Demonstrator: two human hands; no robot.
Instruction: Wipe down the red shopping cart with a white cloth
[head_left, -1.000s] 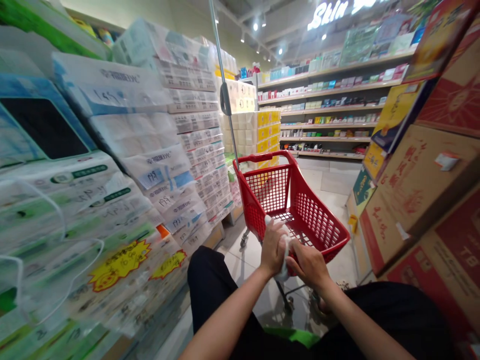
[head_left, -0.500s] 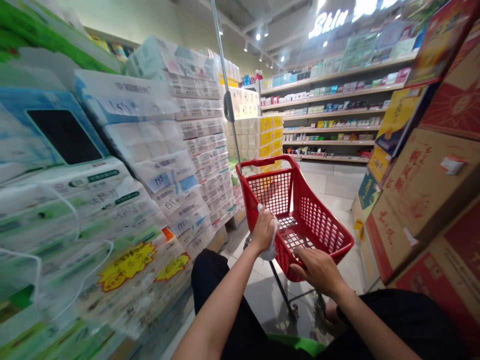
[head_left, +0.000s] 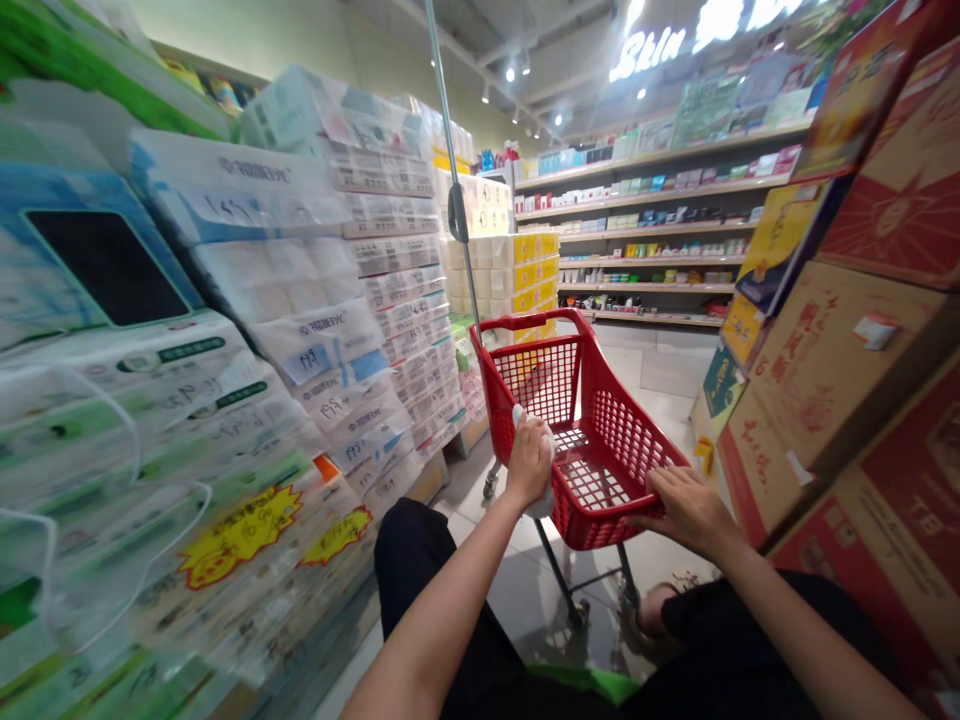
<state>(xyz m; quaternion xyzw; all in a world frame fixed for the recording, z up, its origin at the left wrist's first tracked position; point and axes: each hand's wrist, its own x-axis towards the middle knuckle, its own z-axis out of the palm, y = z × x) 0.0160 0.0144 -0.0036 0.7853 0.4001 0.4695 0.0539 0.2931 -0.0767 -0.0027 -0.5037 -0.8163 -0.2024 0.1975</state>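
A red shopping cart (head_left: 622, 440) with a perforated plastic basket stands in front of me. The inside of the basket shows its bare grid floor. My left hand (head_left: 530, 462) is closed on a white cloth (head_left: 541, 497), pressed against the basket's near left side. My right hand (head_left: 686, 505) grips the rim at the basket's near right corner, its fingers over the edge and its thumb below. A thin metal pole (head_left: 455, 160) with a dark clip rises from the cart's far left corner.
Tall stacks of wrapped tissue packs (head_left: 330, 330) line the left, with a phone (head_left: 109, 267) and white cable on them. Cardboard boxes (head_left: 817, 370) are piled on the right. Stocked shelves (head_left: 652, 225) stand behind. My knees flank the cart.
My right hand has moved right, from the basket's near edge to its right corner, and now grips the rim. The left hand stays on the left side with the cloth.
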